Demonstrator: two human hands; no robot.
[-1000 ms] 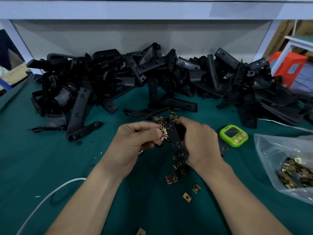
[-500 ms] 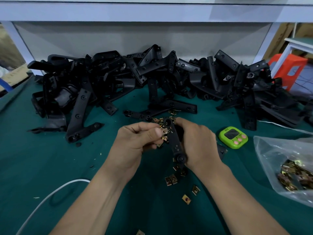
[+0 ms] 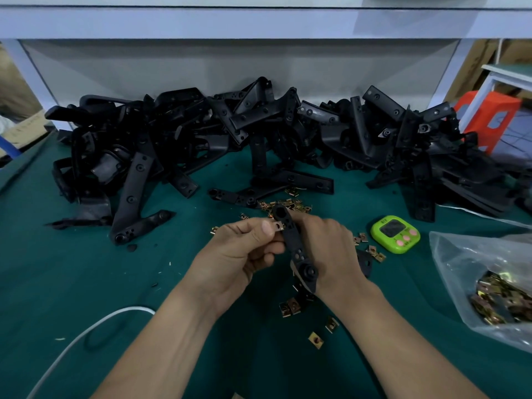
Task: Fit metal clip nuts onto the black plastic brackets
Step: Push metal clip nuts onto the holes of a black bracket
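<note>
Over green mat [image 3: 86, 283], left hand [image 3: 239, 254] pinches clip nut [image 3: 278, 226] against right hand [image 3: 331, 249]'s gripped bracket [image 3: 293, 243].

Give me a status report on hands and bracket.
Left hand pinches clip nut at bracket edge. Right hand grips bracket. Nothing blocking.

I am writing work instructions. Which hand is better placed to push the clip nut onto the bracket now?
The left hand: it pinches the clip nut right at the edge of the bracket. The right hand grips the bracket, steadying it.
</note>
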